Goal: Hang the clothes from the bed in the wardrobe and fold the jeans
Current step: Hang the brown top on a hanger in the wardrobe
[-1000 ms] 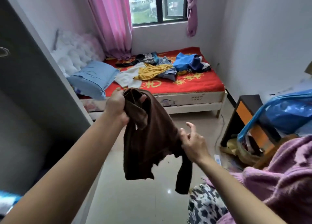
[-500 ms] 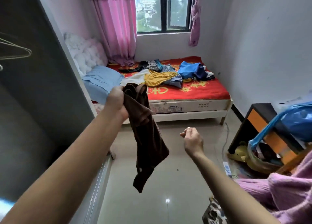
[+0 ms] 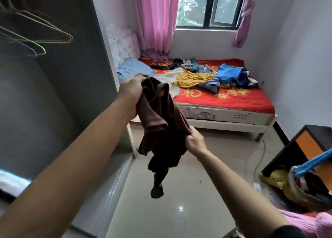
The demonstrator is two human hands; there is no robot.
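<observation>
BEDROOM, head view: a person's left hand (image 3: 132, 92) & right hand (image 3: 195, 140) hold a brown garment (image 3: 161, 123) up in the air, short of the bed (image 3: 233, 101) on its near side, above the tiled floor (image 3: 179, 210). The left hand is closed tight, fingers wrapped round the bunched top of the cloth. The right hand, lower & closer to the camera, has its fingers curled into the garment's side edge, gripping it. The rest of the cloth hangs slack below both hands, w/ one dark end dangling lowest. Both forearms are bare.

Nearer than the bed & to its left: the wardrobe (image 3: 53, 103), open, grey inside, w/ wire hangers (image 3: 45, 33) blurred in its upper part. Its white front edge stands just off the bed's near-left corner. Nearer than the bed & to its right: a black & orange side table (image 3: 305, 144) by the wall, w/ a blue bag (image 3: 316, 161) & clutter in front of it.

On the bed: a red cover w/ yellow pattern, clothes heaped across its far half. In the heap are a white piece (image 3: 170, 76), a yellow top (image 3: 190, 79), a grey-blue piece (image 3: 210, 85), a blue garment (image 3: 230, 73) & a black printed top (image 3: 185, 65) farthest back. Can't tell which, if any, are the jeans. A blue pillow (image 3: 133, 70) lies at the bed's left end by a tufted white headboard (image 3: 122, 42).

Beyond the bed: a pink curtain (image 3: 156, 22) & a dark-framed window (image 3: 212, 4).
</observation>
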